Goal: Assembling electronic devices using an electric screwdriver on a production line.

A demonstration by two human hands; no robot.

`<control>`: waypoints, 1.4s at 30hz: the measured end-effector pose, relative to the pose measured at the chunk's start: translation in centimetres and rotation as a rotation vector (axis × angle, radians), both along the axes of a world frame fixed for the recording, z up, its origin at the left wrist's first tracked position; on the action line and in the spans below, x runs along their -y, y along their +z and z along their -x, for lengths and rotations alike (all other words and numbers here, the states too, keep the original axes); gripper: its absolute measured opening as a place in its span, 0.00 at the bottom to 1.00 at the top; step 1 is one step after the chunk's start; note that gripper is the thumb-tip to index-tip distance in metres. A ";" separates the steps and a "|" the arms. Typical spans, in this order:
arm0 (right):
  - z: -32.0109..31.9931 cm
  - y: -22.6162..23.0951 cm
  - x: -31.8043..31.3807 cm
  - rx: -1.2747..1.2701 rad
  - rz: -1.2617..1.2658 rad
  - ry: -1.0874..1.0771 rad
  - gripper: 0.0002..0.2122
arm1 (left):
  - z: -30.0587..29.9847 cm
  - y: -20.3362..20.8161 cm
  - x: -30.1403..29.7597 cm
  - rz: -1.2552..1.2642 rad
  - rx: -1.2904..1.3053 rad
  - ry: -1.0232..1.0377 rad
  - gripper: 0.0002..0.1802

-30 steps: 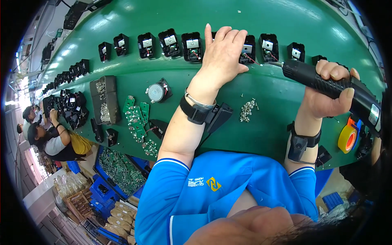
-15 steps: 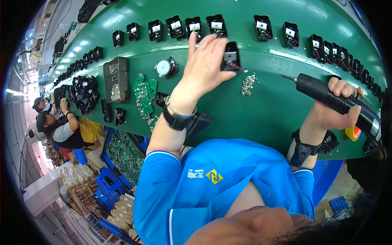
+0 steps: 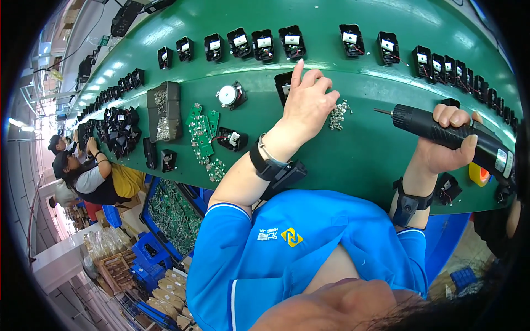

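My left hand [image 3: 307,105] rests on a small black plastic housing [image 3: 284,84] on the green table [image 3: 375,154], fingers curled over it and the index finger pointing up. A little pile of silver screws [image 3: 338,115] lies just right of that hand. My right hand [image 3: 446,144] grips a black electric screwdriver [image 3: 441,130] whose bit points left toward the screws, held above the table. Both wrists wear black straps.
A row of black housings [image 3: 264,44] runs along the far edge. Green circuit boards [image 3: 201,132], a round metal part [image 3: 229,95] and a black tray of screws [image 3: 163,110] lie to the left. A yellow tape roll [image 3: 478,174] sits right. Other people [image 3: 88,176] work at far left.
My left hand drew a black housing from the far row toward me and now covers it near the screws. The screwdriver swung lower and nearer, its bit pointing left.
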State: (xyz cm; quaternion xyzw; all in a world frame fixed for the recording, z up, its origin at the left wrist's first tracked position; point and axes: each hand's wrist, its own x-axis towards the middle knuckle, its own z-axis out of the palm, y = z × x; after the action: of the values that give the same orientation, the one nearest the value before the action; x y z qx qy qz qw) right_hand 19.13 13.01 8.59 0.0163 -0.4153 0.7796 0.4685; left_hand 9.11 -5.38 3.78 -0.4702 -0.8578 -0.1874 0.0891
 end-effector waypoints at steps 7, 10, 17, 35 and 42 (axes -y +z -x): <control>0.5 -0.1 -0.4 0.015 -0.013 -0.021 0.16 | 1.3 -1.8 -0.4 0.043 0.013 -0.062 0.05; 1.1 -0.2 -1.1 -0.010 -0.047 0.015 0.17 | 1.7 -1.2 -0.9 -0.015 -0.090 -0.058 0.04; 1.8 3.0 -2.2 -0.225 0.158 0.034 0.21 | 0.3 0.5 -2.6 -0.920 1.641 0.005 0.07; 3.8 2.7 -0.9 -0.191 -0.092 0.213 0.22 | 0.7 -0.6 -4.1 -0.960 1.845 -0.163 0.10; 4.4 2.7 -0.7 -0.197 -0.235 0.264 0.24 | 1.5 1.1 -3.3 -0.584 1.491 -0.086 0.11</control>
State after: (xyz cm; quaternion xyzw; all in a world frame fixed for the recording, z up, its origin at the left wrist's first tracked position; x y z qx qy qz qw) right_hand 14.72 13.70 11.30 0.2014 -0.4500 0.7750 0.3954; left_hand 7.58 -2.10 4.93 -0.2117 -0.5889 -0.6723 -0.3953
